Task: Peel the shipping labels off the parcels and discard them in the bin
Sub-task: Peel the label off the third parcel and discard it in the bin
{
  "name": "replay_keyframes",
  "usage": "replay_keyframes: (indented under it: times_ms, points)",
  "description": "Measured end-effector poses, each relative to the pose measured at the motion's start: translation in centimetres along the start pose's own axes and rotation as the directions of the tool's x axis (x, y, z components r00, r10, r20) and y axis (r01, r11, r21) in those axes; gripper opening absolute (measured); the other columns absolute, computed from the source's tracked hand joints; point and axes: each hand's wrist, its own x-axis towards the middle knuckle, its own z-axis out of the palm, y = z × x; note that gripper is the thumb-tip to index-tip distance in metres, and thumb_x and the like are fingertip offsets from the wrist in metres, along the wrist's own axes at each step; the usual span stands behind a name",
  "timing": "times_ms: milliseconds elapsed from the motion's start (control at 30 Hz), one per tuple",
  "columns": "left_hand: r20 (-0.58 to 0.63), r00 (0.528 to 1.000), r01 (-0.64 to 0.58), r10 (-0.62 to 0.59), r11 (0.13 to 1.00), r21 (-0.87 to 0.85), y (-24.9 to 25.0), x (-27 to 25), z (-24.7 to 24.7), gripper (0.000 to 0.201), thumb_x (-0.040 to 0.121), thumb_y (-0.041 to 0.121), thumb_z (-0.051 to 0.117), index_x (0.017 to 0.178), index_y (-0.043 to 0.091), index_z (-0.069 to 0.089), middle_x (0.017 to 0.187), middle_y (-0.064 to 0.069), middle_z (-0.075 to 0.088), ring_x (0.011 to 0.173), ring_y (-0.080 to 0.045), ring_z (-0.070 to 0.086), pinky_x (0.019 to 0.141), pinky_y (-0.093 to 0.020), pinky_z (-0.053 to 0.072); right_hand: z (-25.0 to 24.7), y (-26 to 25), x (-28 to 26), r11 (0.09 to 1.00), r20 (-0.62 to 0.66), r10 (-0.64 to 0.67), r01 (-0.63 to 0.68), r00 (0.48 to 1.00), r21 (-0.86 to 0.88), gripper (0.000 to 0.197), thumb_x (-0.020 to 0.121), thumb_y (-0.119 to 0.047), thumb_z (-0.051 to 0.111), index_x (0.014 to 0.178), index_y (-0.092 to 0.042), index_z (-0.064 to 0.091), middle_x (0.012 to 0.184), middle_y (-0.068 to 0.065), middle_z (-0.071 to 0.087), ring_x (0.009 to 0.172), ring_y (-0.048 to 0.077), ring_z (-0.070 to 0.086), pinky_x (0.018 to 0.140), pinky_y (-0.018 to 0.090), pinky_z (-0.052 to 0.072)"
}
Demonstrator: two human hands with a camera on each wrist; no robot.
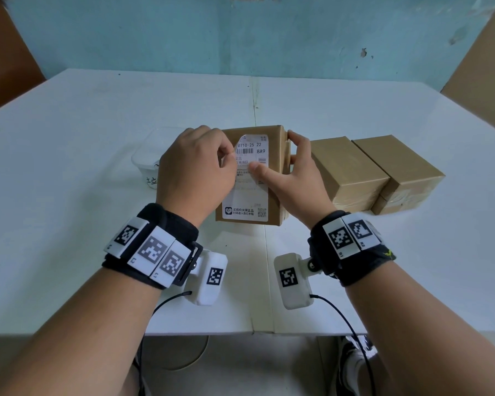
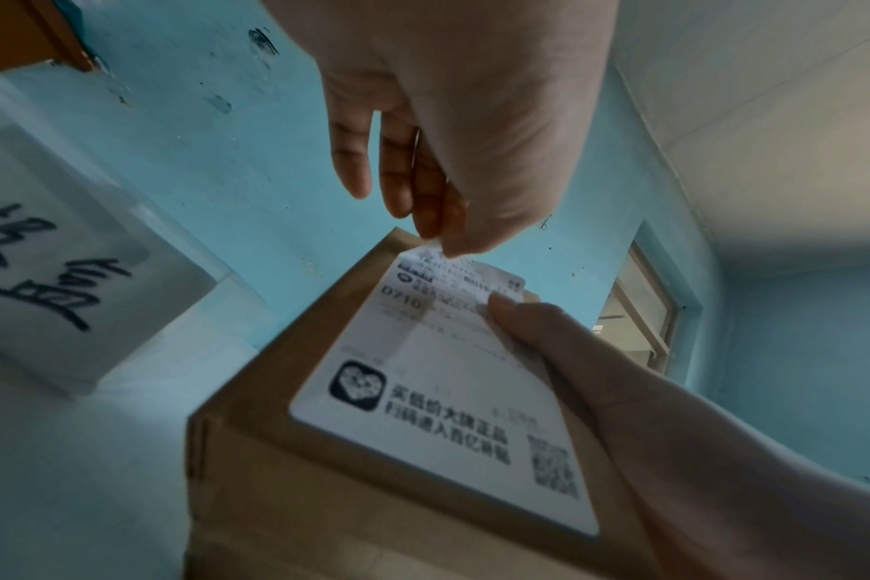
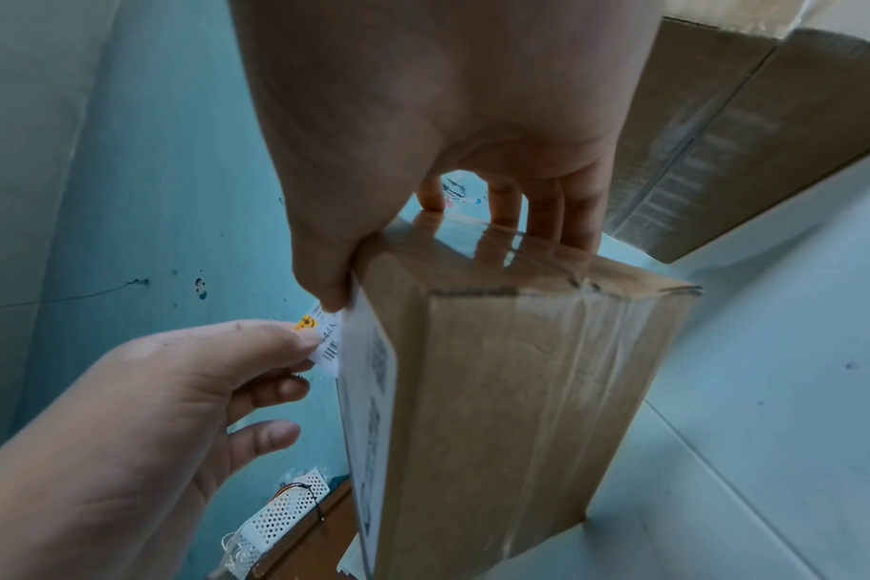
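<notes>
A brown cardboard parcel (image 1: 273, 192) stands at the table's middle, its white shipping label (image 1: 247, 195) facing me. My left hand (image 1: 229, 159) pinches the label's upper left corner, which is lifted off the cardboard in the left wrist view (image 2: 438, 255) and the right wrist view (image 3: 328, 347). My right hand (image 1: 273, 152) grips the parcel, thumb pressed on the label's middle and fingers curled over the far right edge (image 3: 522, 219). The bin (image 1: 145, 160), a translucent white tub with handwriting, sits just left of the parcel.
Two more brown parcels (image 1: 346, 170) (image 1: 397, 167) lie side by side right of the held one, showing no label on their visible faces. Large cardboard sheets lean against the blue wall at both back corners. The white table (image 1: 69, 167) spreads wide around them.
</notes>
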Motion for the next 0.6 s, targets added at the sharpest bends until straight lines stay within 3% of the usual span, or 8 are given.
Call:
replay_keyframes:
  times_ms: [100, 167, 233, 300, 400, 500, 600]
  points:
    - [-0.013, 0.995, 0.104, -0.104, 0.995, -0.01, -0.29, 0.18, 0.01, 0.012, 0.093, 0.029, 0.063, 0.091, 0.019, 0.057, 0.091, 0.003, 0.062, 0.083, -0.017, 0.054, 0.067, -0.029, 0.041, 0.24, 0.0, 0.05, 1.0, 0.008, -0.013, 0.013, 1.0, -0.002, 0.118, 0.062, -0.082, 0.072, 0.159, -0.031, 0.029, 0.137, 0.001, 0.061, 0.123, 0.017, 0.064, 0.099, 0.046, 0.061]
    - [0.002, 0.985, 0.174, -0.174, 0.984, -0.043, -0.5, 0.37, 0.06, 0.023, 0.093, 0.034, 0.063, 0.099, 0.019, 0.047, 0.092, 0.003, 0.062, 0.082, -0.02, 0.058, 0.066, -0.031, 0.044, 0.45, -0.04, 0.04, 1.0, 0.016, -0.016, 0.017, 1.0, -0.003, 0.119, 0.062, -0.082, 0.073, 0.16, -0.032, 0.028, 0.137, 0.001, 0.061, 0.122, 0.017, 0.065, 0.098, 0.045, 0.061]
    - [0.008, 0.979, 0.205, -0.206, 0.973, -0.107, -0.68, 0.61, 0.01, 0.037, 0.091, 0.034, 0.067, 0.108, 0.017, 0.04, 0.088, 0.004, 0.063, 0.077, -0.02, 0.059, 0.061, -0.025, 0.043, 0.5, -0.01, 0.06, 1.0, 0.01, -0.013, 0.013, 1.0, 0.013, 0.12, 0.062, -0.082, 0.073, 0.161, -0.03, 0.028, 0.138, 0.001, 0.062, 0.122, 0.016, 0.066, 0.098, 0.045, 0.061]
    - [0.031, 0.976, 0.218, -0.215, 0.964, -0.152, -0.8, 0.84, -0.14, 0.039, 0.091, 0.032, 0.069, 0.118, 0.015, 0.046, 0.088, 0.007, 0.064, 0.077, -0.017, 0.059, 0.061, -0.022, 0.043, 0.41, 0.07, 0.08, 1.0, 0.012, -0.016, 0.016, 1.0, 0.023, 0.122, 0.062, -0.081, 0.073, 0.161, -0.027, 0.028, 0.138, 0.0, 0.064, 0.123, 0.016, 0.066, 0.098, 0.044, 0.061]
    - [0.07, 0.986, 0.16, -0.152, 0.978, -0.131, -0.97, 0.78, -0.08, 0.019, 0.092, 0.029, 0.067, 0.107, 0.018, 0.064, 0.092, 0.006, 0.066, 0.084, -0.016, 0.06, 0.073, -0.031, 0.053, 0.37, 0.16, 0.1, 1.0, 0.006, -0.009, 0.009, 1.0, 0.018, 0.122, 0.061, -0.083, 0.073, 0.161, -0.028, 0.029, 0.139, 0.002, 0.062, 0.125, 0.018, 0.065, 0.1, 0.046, 0.06]
    - [0.059, 0.995, 0.083, -0.076, 0.989, -0.126, -0.9, 0.44, 0.25, 0.009, 0.093, 0.026, 0.066, 0.095, 0.017, 0.065, 0.094, 0.002, 0.067, 0.084, -0.017, 0.06, 0.071, -0.026, 0.05, 0.42, 0.23, 0.06, 1.0, 0.007, -0.004, 0.004, 1.0, 0.013, 0.121, 0.061, -0.083, 0.072, 0.161, -0.03, 0.029, 0.138, 0.002, 0.062, 0.124, 0.018, 0.065, 0.101, 0.046, 0.059]
    - [0.046, 0.996, 0.078, -0.073, 0.99, -0.12, -0.81, 0.41, 0.44, 0.012, 0.093, 0.028, 0.066, 0.098, 0.017, 0.064, 0.095, 0.002, 0.066, 0.084, -0.017, 0.059, 0.07, -0.023, 0.044, 0.43, 0.31, 0.06, 1.0, 0.0, -0.006, 0.006, 1.0, 0.014, 0.121, 0.061, -0.083, 0.072, 0.161, -0.03, 0.029, 0.138, 0.002, 0.062, 0.124, 0.018, 0.064, 0.102, 0.046, 0.058]
